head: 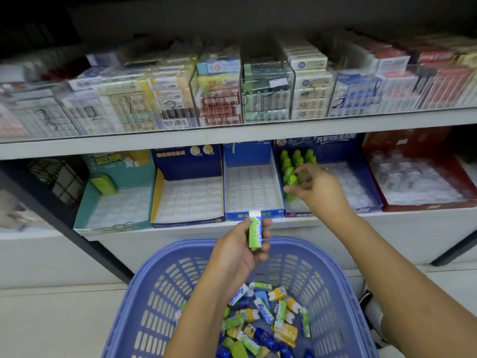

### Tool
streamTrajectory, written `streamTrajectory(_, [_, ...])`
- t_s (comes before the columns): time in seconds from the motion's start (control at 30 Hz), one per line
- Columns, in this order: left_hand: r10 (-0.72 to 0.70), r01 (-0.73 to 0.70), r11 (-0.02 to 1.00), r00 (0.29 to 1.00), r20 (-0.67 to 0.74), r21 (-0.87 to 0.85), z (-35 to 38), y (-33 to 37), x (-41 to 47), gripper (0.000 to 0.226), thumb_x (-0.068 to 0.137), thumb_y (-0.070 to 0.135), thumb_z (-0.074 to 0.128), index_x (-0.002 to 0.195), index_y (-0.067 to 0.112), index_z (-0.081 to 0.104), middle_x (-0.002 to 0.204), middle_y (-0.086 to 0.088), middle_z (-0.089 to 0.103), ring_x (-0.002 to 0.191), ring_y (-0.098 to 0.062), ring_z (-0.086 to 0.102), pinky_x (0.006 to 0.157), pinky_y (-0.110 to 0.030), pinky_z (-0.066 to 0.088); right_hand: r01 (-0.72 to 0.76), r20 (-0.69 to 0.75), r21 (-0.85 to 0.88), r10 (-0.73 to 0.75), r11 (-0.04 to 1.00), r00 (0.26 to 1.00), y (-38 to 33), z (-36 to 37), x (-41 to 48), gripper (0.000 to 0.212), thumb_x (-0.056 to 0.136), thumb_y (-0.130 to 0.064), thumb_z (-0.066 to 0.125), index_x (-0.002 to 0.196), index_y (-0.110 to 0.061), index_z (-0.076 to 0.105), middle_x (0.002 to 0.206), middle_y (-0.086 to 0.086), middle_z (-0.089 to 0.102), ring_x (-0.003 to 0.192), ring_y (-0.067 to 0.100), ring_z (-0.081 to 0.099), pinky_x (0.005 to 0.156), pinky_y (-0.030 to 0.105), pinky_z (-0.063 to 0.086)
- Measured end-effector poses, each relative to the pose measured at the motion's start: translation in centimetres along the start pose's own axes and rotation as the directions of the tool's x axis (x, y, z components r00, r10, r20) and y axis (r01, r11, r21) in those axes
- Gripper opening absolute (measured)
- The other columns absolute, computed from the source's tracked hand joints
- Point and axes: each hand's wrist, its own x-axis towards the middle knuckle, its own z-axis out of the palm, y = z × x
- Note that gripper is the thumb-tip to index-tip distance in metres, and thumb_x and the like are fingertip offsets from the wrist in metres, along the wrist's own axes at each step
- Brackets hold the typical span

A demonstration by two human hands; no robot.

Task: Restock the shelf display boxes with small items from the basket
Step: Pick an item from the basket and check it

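My left hand (241,250) holds a green-sleeved white eraser (255,232) upright above the purple basket (154,293), just in front of the blue display box (254,188) with an empty plastic tray. My right hand (318,188) reaches into the dark blue display box (361,177), fingers apart, beside several green bottle-shaped items (293,167) standing along its left side. It touches the nearest one at most; nothing is gripped. Several loose erasers and small items (265,319) in green, yellow and blue lie in the basket's bottom.
On the same shelf stand a teal box (116,202) with one green item, a blue-and-yellow box (188,197) with an empty tray, and a red box (418,177) of clear items. The upper shelf (232,135) carries clear bins of packaged goods.
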Motion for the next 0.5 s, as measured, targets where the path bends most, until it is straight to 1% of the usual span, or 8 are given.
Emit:
streamTrajectory(0.07, [0.058, -0.059, 0.997, 0.998, -0.012, -0.040, -0.6, 0.3, -0.2, 0.037, 0.102, 0.022, 0.033, 0.102, 0.002, 0.063, 0.082, -0.009, 0.067, 0.064, -0.016, 0.063, 0.057, -0.022, 0.052, 0.072, -0.036, 0.037, -0.071, 0.997, 0.997, -1.8, 0.0, -1.7, 0.034, 0.073, -0.025, 0.079, 0.099, -0.016, 0.060, 0.083, 0.000, 0.057, 0.070, 0.017, 0.056, 0.062, 0.023, 0.043])
streamTrajectory(0.13, [0.115, -0.116, 0.993, 0.993, -0.030, -0.037, -1.6, 0.9, -0.4, 0.034, 0.103, 0.021, 0.032, 0.107, 0.001, 0.060, 0.095, -0.014, 0.073, 0.083, -0.021, 0.071, 0.074, -0.028, 0.057, 0.202, 0.135, 0.146, -0.222, 0.968, 0.966, -4.0, 0.5, -3.7, 0.029, 0.073, -0.017, 0.078, 0.096, -0.022, 0.063, 0.083, -0.003, 0.058, 0.071, 0.011, 0.056, 0.064, 0.019, 0.044])
streamTrajectory(0.17, [0.135, -0.136, 0.990, 0.990, -0.041, -0.033, -2.1, 1.3, -0.5, 0.034, 0.103, 0.021, 0.032, 0.108, 0.001, 0.059, 0.099, -0.015, 0.073, 0.089, -0.023, 0.071, 0.079, -0.031, 0.057, 0.271, 0.257, 0.183, -0.312, 0.945, 0.915, -5.2, 1.0, -4.8, 0.030, 0.073, -0.012, 0.076, 0.099, -0.024, 0.064, 0.089, -0.004, 0.059, 0.076, 0.007, 0.056, 0.067, 0.016, 0.045])
streamTrajectory(0.2, [0.151, -0.152, 0.988, 0.987, -0.053, -0.032, -2.8, 1.7, -0.6, 0.035, 0.103, 0.022, 0.032, 0.108, 0.002, 0.060, 0.101, -0.015, 0.072, 0.092, -0.023, 0.071, 0.079, -0.031, 0.057, 0.336, 0.354, 0.199, -0.387, 0.921, 0.852, -6.2, 1.6, -5.7, 0.035, 0.074, -0.008, 0.073, 0.103, -0.026, 0.065, 0.096, -0.007, 0.058, 0.082, 0.001, 0.056, 0.073, 0.012, 0.045])
streamTrajectory(0.27, [0.171, -0.175, 0.984, 0.982, -0.074, -0.045, -4.1, 2.5, -0.7, 0.036, 0.102, 0.024, 0.033, 0.106, 0.001, 0.062, 0.099, -0.016, 0.073, 0.093, -0.023, 0.071, 0.071, -0.027, 0.058, 0.444, 0.411, 0.203, -0.488, 0.873, 0.770, -7.6, 2.9, -7.1, 0.044, 0.076, -0.005, 0.071, 0.113, -0.027, 0.063, 0.109, -0.010, 0.056, 0.097, -0.002, 0.053, 0.085, 0.010, 0.043])
streamTrajectory(0.33, [0.175, -0.179, 0.982, 0.982, -0.072, -0.066, -5.5, 3.2, -0.9, 0.037, 0.101, 0.025, 0.036, 0.108, -0.001, 0.061, 0.099, -0.018, 0.072, 0.093, -0.025, 0.071, 0.067, -0.026, 0.058, 0.495, 0.335, 0.190, -0.530, 0.848, 0.779, -8.6, 4.1, -7.8, 0.042, 0.078, -0.005, 0.069, 0.115, -0.024, 0.064, 0.115, -0.011, 0.057, 0.105, 0.004, 0.054, 0.092, 0.020, 0.044])
streamTrajectory(0.4, [0.168, -0.172, 0.981, 0.985, -0.046, -0.089, -6.6, 3.7, -1.1, 0.036, 0.100, 0.025, 0.039, 0.107, -0.001, 0.063, 0.100, -0.020, 0.071, 0.095, -0.027, 0.070, 0.069, -0.028, 0.058, 0.531, 0.231, 0.176, -0.559, 0.829, 0.796, -9.1, 4.9, -8.2, 0.037, 0.079, -0.002, 0.066, 0.112, -0.020, 0.067, 0.113, -0.008, 0.061, 0.102, 0.010, 0.057, 0.090, 0.027, 0.047])
streamTrajectory(0.5, [0.200, -0.201, 0.979, 0.979, -0.036, -0.019, -8.0, 4.4, -1.3, 0.038, 0.100, 0.030, 0.038, 0.104, 0.005, 0.066, 0.099, -0.019, 0.072, 0.096, -0.025, 0.070, 0.074, -0.029, 0.058, 0.589, 0.085, 0.145, -0.603, 0.795, 0.793, -9.9, 5.9, -8.1, 0.030, 0.081, -0.005, 0.065, 0.108, -0.018, 0.070, 0.110, -0.006, 0.061, 0.095, 0.005, 0.057, 0.084, 0.019, 0.048])
